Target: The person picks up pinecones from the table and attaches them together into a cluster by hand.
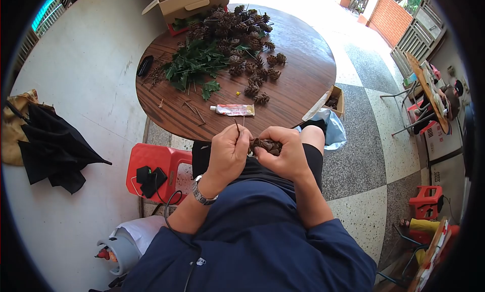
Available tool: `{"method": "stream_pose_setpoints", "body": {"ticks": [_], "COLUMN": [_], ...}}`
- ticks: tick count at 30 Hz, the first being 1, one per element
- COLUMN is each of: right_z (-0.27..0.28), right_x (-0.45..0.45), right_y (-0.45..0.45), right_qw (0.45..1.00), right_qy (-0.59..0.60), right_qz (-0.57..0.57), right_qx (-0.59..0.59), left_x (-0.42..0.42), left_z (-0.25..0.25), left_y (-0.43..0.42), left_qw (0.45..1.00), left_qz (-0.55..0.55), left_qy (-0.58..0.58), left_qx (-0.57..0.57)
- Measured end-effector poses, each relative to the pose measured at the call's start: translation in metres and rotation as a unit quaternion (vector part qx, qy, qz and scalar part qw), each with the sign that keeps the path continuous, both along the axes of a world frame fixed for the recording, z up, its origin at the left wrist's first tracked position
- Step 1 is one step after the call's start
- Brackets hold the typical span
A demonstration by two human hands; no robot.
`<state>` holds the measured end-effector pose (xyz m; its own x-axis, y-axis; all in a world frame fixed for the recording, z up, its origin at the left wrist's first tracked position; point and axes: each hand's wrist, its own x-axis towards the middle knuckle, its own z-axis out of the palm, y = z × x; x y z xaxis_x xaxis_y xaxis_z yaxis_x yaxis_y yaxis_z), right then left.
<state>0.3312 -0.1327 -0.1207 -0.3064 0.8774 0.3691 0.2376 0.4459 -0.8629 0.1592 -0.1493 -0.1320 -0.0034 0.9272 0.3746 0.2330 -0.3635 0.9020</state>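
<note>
Left hand is pinching a stem; right hand — gripping a cone. Tube is lying towards the table's near edge.

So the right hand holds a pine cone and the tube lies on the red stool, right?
Not quite: the head view shows the tube on the wooden table, not the red stool. The right hand does hold a pine cone.

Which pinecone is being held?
The pinecone in the person's right hand, close beside the left hand; the heaped pinecones on the table are touched by neither.
</note>
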Motion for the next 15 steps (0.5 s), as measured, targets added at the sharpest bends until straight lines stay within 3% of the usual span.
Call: {"method": "stream_pose_setpoints", "body": {"ticks": [3, 8, 12, 14, 15], "right_z": [0.002, 0.008, 0.002, 0.004, 0.006], "right_x": [0.004, 0.004, -0.001, 0.005, 0.010], "right_y": [0.001, 0.000, 0.001, 0.003, 0.004], "right_qw": [0.999, 0.996, 0.995, 0.989, 0.983], "right_qy": [-0.007, -0.032, -0.047, -0.081, -0.036], "right_qz": [0.027, 0.080, 0.083, 0.121, 0.175], "right_qx": [0.018, -0.032, 0.019, 0.016, -0.032], "left_x": [-0.009, -0.012, -0.009, -0.010, -0.010], "left_z": [0.001, -0.004, -0.003, -0.008, -0.010], "left_y": [0.000, -0.001, 0.001, 0.001, 0.001], "left_qw": [0.998, 0.997, 0.995, 0.985, 0.977], "left_qz": [-0.030, -0.024, -0.009, -0.093, -0.134], "left_qy": [0.056, 0.017, 0.014, -0.032, -0.056], "left_qx": [-0.009, -0.077, -0.094, -0.139, -0.159]}}
